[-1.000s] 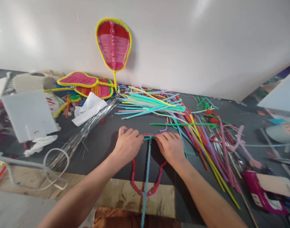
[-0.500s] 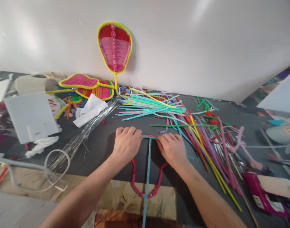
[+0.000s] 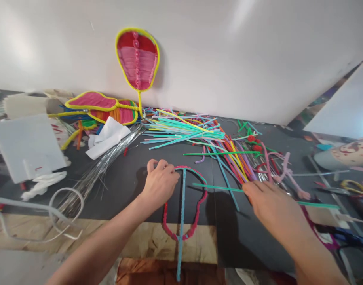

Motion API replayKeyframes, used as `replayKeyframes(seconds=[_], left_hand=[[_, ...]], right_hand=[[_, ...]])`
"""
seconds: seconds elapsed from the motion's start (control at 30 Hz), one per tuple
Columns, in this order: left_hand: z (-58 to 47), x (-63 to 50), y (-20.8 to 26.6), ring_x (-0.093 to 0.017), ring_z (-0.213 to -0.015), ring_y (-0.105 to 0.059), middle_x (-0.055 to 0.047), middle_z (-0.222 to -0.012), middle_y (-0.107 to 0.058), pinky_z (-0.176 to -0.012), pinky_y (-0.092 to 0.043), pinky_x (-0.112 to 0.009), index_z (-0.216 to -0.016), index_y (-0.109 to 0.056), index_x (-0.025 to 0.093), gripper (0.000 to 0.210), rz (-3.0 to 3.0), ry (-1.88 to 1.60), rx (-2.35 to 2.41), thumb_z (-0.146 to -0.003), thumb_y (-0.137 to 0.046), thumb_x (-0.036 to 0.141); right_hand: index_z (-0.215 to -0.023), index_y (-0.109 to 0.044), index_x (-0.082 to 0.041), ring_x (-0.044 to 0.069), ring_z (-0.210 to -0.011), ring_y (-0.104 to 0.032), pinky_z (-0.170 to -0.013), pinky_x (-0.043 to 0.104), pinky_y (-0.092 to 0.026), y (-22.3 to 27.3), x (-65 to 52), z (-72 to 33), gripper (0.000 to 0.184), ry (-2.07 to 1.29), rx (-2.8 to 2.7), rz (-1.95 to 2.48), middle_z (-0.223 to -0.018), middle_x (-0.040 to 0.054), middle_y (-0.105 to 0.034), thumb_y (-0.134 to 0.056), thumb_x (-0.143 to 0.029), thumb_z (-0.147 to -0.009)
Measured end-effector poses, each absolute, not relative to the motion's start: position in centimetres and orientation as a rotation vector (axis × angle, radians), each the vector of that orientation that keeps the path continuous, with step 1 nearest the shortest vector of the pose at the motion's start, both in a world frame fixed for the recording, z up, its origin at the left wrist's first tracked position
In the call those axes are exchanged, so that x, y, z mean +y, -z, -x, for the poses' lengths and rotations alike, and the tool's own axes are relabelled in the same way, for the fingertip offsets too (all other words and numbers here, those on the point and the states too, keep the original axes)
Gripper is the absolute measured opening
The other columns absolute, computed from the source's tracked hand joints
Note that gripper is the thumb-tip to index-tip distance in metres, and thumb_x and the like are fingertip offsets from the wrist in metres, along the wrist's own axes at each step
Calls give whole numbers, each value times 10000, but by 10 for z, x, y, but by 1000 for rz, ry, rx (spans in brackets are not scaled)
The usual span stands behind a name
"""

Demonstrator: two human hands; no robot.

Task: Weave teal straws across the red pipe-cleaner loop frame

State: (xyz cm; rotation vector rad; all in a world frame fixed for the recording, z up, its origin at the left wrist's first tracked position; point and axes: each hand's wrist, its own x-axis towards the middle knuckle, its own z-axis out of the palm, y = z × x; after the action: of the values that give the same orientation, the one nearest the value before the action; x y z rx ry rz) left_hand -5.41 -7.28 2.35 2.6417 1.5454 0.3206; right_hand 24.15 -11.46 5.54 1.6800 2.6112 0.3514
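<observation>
A pipe-cleaner loop [image 3: 196, 215], red and pink with a teal stretch at its top right, stands over the near edge of the dark table. A light-blue twisted stem [image 3: 183, 198] runs down its middle and out below the bottom. Closed around the loop's upper left side is my left hand [image 3: 161, 180], hiding that stretch. My right hand [image 3: 273, 206] is off to the right, fingers closed over a green pipe cleaner [image 3: 218, 187]. One end of it reaches left past the loop's right side; the other sticks out beyond my wrist.
Teal and yellow pipe cleaners [image 3: 181, 128] lie piled at the back. A bundle of silver strands [image 3: 101, 164] is at left, near white paper [image 3: 108, 136]. Yellow-edged pink petal shapes [image 3: 137, 59] stand by the wall. A patterned cup [image 3: 341, 156] lies at right.
My right hand has left the loop's top and moved right, with the green pipe cleaner now stretched out beneath it. My left hand stays on the loop, whose rounded top now shows.
</observation>
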Motion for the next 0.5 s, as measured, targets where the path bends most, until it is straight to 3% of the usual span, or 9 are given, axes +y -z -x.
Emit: replayKeyframes(seconds=[0.17, 0.5], left_hand=[[54, -72, -20, -276, -911, -511, -50, -797, -678, -869, -251, -531, -805, -664, 241, 132, -2633, -348, 1503, -813, -541, 192], [64, -63, -13, -291, -960, -558, -62, -923, -695, -921, -218, -578, -871, -639, 258, 190, -2769, -324, 1403, -831, -464, 194]], right_hand=[[-785, -560, -208, 216, -767, -564, -662, 323, -341, -46, -112, -196, 193, -130, 2545, -1680, -767, 47, -631, -454, -49, -810], [-966, -564, -187, 182, -840, -583, -671, 273, -411, -24, -105, -159, 180, 209, 2543, -1832, -921, 50, -638, -465, -96, -846]])
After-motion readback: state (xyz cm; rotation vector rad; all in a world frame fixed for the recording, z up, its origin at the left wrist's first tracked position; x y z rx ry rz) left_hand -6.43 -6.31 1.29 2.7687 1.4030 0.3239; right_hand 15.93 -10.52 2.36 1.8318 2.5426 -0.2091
